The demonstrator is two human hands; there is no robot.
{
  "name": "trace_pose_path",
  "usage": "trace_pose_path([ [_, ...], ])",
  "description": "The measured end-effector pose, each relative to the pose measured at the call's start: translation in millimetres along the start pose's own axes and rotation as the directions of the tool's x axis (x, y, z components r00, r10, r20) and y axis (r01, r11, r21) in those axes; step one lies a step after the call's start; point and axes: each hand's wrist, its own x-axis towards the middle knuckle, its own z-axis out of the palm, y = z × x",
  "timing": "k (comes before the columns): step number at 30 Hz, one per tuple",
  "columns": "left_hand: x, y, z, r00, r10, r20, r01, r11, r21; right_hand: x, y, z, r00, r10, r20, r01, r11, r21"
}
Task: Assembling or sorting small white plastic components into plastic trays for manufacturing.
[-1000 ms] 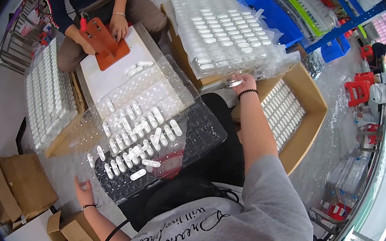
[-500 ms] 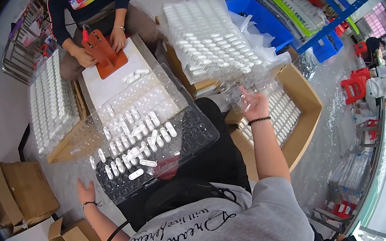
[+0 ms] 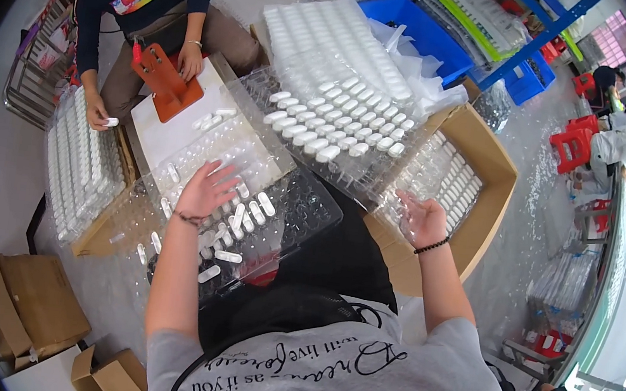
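Note:
My left hand (image 3: 208,189) is open, its fingers spread over loose white capsule-shaped pieces (image 3: 252,215). They are scattered on a clear plastic tray (image 3: 309,214) with moulded pockets, which lies over my lap. To the right, my right hand (image 3: 425,223) grips the near right edge of another clear tray (image 3: 354,179), fingers partly curled at the plastic. White pieces (image 3: 330,123) fill rows of that tray, while its near pockets show bare plastic. It slopes down from a tall stack of filled trays (image 3: 328,37).
Opposite me, a person holds one white piece (image 3: 112,122) beside an orange-red fixture (image 3: 166,87) on a white board (image 3: 218,137). A cardboard box (image 3: 497,191) with filled trays stands right; another stack (image 3: 86,168) stands left. Blue bins (image 3: 426,34) are behind.
My left hand has risen from the lower left to above the loose pieces. My right hand has come down and nearer, and the filled tray has shifted toward me. The person opposite has reached to the left stack.

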Motion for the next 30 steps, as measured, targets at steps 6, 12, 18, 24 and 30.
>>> trace_pose_path([
  [6, 45.2, -26.2, 46.7, 0.999, -0.004, -0.034, 0.0, 0.991, -0.135, -26.6, -12.9, -32.7, 0.995, 0.1, -0.008, -0.1, 0.983, -0.151],
  [12, 53.3, -36.2, 57.0, 0.993, 0.122, 0.006, -0.119, 0.981, -0.15, -39.7, -16.4, -43.8, 0.995, 0.074, -0.061, -0.086, 0.97, -0.229],
  [18, 0.4, -38.0, 65.1, 0.944, 0.324, 0.069, -0.296, 0.917, -0.267, -46.5, -7.9, -33.3, 0.992, -0.125, -0.006, 0.118, 0.948, -0.296],
  [24, -111.7, -62.9, 20.2, 0.88, 0.468, -0.074, -0.46, 0.804, -0.377, -26.3, 9.0, -7.7, 0.981, 0.006, 0.195, 0.085, 0.886, -0.457],
  [30, -206.7, -106.5, -15.8, 0.818, 0.492, -0.298, -0.575, 0.717, -0.394, 4.4, 44.4, 26.8, 0.959, 0.236, 0.155, -0.093, 0.782, -0.616],
])
